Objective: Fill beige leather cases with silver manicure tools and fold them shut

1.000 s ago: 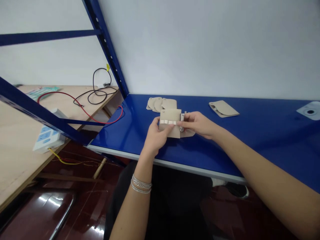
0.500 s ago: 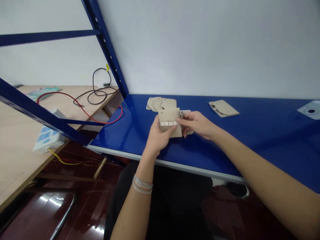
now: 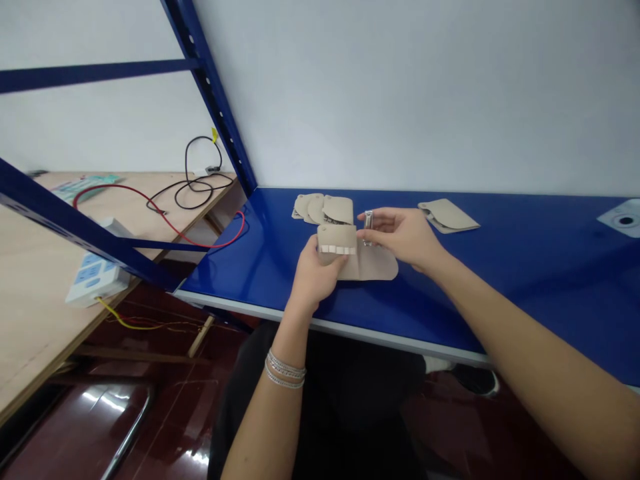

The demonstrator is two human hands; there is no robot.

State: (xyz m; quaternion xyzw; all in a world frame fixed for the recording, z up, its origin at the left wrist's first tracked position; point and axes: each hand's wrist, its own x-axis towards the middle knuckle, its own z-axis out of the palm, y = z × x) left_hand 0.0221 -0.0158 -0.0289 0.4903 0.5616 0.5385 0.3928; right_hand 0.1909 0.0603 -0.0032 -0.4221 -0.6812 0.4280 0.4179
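My left hand (image 3: 316, 273) grips a beige case (image 3: 338, 236), thumb along its lower front. A row of short pale loops runs across the case, and its flap spreads out to the right over the table. Just right of the case, my right hand (image 3: 395, 233) pinches a shiny silver nail clipper (image 3: 369, 227) upright between thumb and fingers. The clipper is apart from the loops. Behind the case lie several similar beige cases (image 3: 314, 208), overlapping, with metal showing at the edge of one.
Another folded beige case (image 3: 449, 215) lies on the blue table (image 3: 530, 267) at the right. A white object with a dark round centre (image 3: 623, 220) sits at the far right. Blue shelf posts (image 3: 210, 93), cables (image 3: 193, 187) and a power strip (image 3: 97, 277) are on the left.
My right hand has moved slightly up and right from the case, bringing the nail clipper into clear view. The flap now lies spread to the right.
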